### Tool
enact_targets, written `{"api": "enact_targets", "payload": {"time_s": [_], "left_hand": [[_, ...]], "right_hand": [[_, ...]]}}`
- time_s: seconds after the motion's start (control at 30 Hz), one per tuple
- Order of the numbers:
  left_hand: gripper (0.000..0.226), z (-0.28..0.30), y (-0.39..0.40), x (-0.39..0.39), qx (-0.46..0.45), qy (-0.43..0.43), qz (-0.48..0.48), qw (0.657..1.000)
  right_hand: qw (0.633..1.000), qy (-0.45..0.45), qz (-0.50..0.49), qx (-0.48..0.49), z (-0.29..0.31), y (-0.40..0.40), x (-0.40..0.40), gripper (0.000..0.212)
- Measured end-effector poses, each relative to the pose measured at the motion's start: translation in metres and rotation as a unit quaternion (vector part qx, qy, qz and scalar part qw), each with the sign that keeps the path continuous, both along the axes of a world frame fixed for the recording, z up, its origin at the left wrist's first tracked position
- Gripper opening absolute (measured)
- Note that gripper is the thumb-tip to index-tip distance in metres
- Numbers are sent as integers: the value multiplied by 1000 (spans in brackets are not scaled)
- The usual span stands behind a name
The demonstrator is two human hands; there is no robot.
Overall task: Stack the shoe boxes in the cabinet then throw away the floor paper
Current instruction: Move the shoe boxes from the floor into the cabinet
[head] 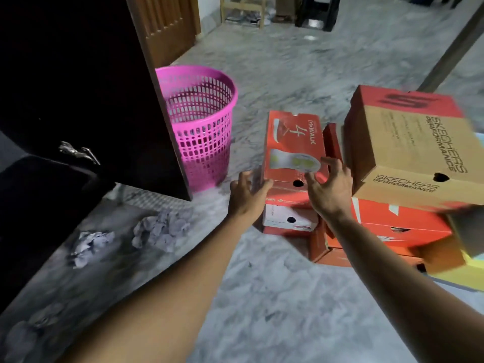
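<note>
Head view shows both hands reaching for the same box. Fingers (330, 163) of the right hand (327, 188) are spread wide and curled slightly, their tips at the near end of the lid of the orange GoWalk box (292, 142); whether they press on it I cannot tell. The left hand (245, 193) is also open, with its thumb against the box's near left corner and the fingers along the left side. Neither hand has closed on anything.

That box sits on top of a white-and-red box (288, 218), which rests on the grey marbled floor (262, 297). Just to the right stands a taller pile: a brown Skechers Performance box (408, 153) tilted on top of orange boxes (392, 224).

Left of the boxes, a pink plastic basket (201, 121) stands on the floor beside the open dark cabinet door (91, 87). Two crumpled paper balls (159, 229) lie near each other on the floor in front of the cabinet, well apart from the hands, and another blurred wad (21, 336) lies at the lower left.
</note>
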State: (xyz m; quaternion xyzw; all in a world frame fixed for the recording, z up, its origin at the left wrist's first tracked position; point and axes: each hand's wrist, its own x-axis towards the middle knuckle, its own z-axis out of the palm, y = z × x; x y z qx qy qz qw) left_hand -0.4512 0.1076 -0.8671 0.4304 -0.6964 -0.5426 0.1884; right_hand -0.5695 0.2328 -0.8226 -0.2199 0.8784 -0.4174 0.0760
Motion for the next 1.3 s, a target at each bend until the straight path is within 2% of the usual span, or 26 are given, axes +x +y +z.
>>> {"api": "enact_targets", "payload": {"time_s": [0.13,0.23,0.33,0.4,0.47,0.5,0.57,0.67,0.7,0.77,0.8,0.87,0.97,1.03,1.1,1.13,1.2,1.23,1.3], "left_hand": [[75,-16,-8,-41,129,-17,2,992],[83,-28,-10,-50,147,-2,4,989],[64,-36,-11,-39,130,40,61,989],[49,-41,-10,-23,143,63,93,983],[38,-47,-4,-3,172,87,101,976],[34,-48,0,9,191,99,102,971],[32,-53,9,37,224,113,98,963],[45,-65,20,85,260,127,74,954],[53,-68,22,98,272,132,61,951],[68,-77,21,122,287,127,21,949],[70,-80,20,131,296,121,-4,948],[71,-81,16,142,309,125,-36,942],[68,-74,7,149,347,170,26,922],[66,-67,1,153,350,184,51,917],[64,-58,-2,160,309,178,69,932],[48,-60,-3,164,279,174,70,942],[17,-64,-9,177,267,196,106,938],[16,-64,-14,183,274,215,137,927],[43,-74,-33,203,280,279,189,899]], "right_hand": [[994,-108,0,7,-23,-8,-25,75],[990,-136,-23,2,-40,-9,-29,77],[992,-118,-21,30,-57,-4,-29,76],[991,-128,-17,46,-70,-1,-34,66],[986,-167,-17,12,-72,-2,-39,51],[981,-192,-19,-24,-65,-3,-38,50],[961,-263,-19,-85,-57,-6,-36,56],[922,-354,31,-151,-49,-7,-27,65],[916,-359,60,-170,-50,-6,-24,62],[908,-348,131,-191,-54,-4,-16,32],[907,-342,146,-197,-60,-1,-12,27],[901,-343,157,-213,-66,2,-2,36],[869,-396,152,-254,-80,9,17,40],[863,-418,163,-231,-92,8,32,54],[863,-409,208,-209,-96,-1,52,50],[865,-399,234,-191,-99,-8,60,47],[861,-391,287,-152,-100,-28,80,54],[854,-396,308,-136,-99,-39,89,60],[844,-404,339,-97,-98,-60,103,76]]}}
